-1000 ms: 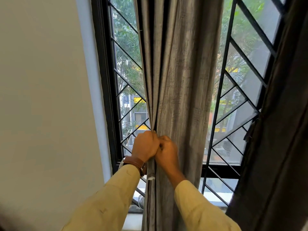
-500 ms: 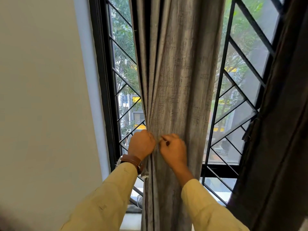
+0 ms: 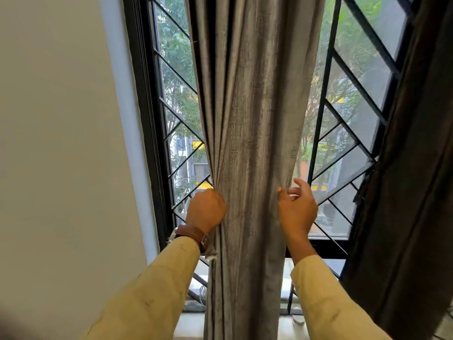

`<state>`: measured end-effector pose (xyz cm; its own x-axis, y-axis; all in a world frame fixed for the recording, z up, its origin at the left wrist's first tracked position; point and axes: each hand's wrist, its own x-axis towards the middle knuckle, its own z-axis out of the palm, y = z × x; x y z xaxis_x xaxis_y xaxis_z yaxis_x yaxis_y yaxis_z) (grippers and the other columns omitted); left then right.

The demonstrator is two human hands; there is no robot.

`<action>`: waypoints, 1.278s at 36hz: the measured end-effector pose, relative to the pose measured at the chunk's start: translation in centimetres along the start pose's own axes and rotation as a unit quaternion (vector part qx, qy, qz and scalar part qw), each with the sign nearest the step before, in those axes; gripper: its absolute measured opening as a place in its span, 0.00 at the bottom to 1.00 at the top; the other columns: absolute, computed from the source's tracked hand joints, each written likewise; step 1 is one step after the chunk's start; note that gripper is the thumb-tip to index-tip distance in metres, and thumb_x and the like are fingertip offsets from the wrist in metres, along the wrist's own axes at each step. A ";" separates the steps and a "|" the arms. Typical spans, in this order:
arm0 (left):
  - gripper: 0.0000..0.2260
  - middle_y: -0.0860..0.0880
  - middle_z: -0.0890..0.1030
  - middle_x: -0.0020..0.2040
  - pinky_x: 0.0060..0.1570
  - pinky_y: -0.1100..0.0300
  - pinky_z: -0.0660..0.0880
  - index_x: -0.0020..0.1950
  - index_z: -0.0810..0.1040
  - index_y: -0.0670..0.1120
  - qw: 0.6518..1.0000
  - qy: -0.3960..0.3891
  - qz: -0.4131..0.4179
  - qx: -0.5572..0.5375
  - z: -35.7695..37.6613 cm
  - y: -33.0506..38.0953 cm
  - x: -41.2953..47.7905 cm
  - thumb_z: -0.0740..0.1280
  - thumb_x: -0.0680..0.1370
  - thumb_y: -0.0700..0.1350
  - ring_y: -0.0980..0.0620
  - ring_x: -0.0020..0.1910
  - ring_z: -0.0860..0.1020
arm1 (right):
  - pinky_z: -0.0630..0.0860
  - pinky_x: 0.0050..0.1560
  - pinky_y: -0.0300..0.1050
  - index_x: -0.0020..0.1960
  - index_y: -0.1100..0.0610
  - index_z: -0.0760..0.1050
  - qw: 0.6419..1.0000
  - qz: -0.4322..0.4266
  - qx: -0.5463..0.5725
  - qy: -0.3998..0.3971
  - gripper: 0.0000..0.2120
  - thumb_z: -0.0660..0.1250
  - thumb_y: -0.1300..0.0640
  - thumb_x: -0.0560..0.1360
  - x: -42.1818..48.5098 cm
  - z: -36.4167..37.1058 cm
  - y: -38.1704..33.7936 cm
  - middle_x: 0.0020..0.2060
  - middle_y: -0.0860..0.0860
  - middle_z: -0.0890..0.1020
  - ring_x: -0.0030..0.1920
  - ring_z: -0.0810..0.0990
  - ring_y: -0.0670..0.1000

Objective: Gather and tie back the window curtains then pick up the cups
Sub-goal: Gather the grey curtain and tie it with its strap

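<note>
A grey curtain (image 3: 252, 119) hangs bunched in the middle of the window. My left hand (image 3: 206, 209), with a brown watch strap on the wrist, is closed on the curtain's left folds. At the curtain's right edge is my right hand (image 3: 296, 209), fingers spread, thumb touching the fabric and the other fingers reaching around behind the edge. A second, darker curtain (image 3: 411, 168) hangs along the right side. No cups are in view.
The window has a black frame (image 3: 144, 119) and a black diagonal grille (image 3: 343, 114) close behind the curtain. A plain wall (image 3: 61, 143) fills the left. A pale sill (image 3: 188, 325) runs below.
My right hand has let go of the middle folds and moved right to the curtain's right edge, opening its fingers. The left hand has kept its hold.
</note>
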<state>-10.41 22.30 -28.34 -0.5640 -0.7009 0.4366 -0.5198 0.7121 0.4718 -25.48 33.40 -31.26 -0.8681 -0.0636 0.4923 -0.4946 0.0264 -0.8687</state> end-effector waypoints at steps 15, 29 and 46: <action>0.13 0.37 0.80 0.40 0.38 0.57 0.66 0.35 0.70 0.41 1.000 0.010 0.012 -0.008 0.4 0.2 -0.3 0.57 0.80 0.41 0.38 0.42 0.78 | 0.64 0.31 0.43 0.33 0.58 0.77 0.987 -0.068 -0.013 -0.144 0.14 0.69 0.57 0.78 -3.5 2.6 0.3 0.29 0.51 0.77 0.32 0.74 0.50; 0.13 0.37 0.80 0.45 0.39 0.57 0.63 0.41 0.73 0.40 1.000 0.003 0.011 -0.020 0.8 0.9 -0.7 0.56 0.81 0.44 0.39 0.46 0.78 | 0.72 0.31 0.42 0.37 0.49 0.80 0.969 -0.092 0.028 -0.228 0.13 0.62 0.46 0.76 -7.2 5.1 -0.7 0.31 0.47 0.82 0.33 0.79 0.46; 0.15 0.39 0.70 0.53 0.50 0.45 0.74 0.52 0.76 0.42 1.000 -0.001 0.017 0.017 0.6 0.7 -0.9 0.53 0.82 0.49 0.37 0.49 0.75 | 0.73 0.39 0.31 0.49 0.49 0.84 0.954 -0.118 0.096 -0.258 0.11 0.63 0.51 0.78 -7.7 5.1 -0.7 0.42 0.40 0.82 0.43 0.81 0.38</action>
<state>-10.67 23.46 -28.80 -0.5831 -0.6757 0.4511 -0.5210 0.7370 0.4305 -18.23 28.82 -34.69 -0.5722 -0.5290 0.6267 -0.6142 -0.2299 -0.7549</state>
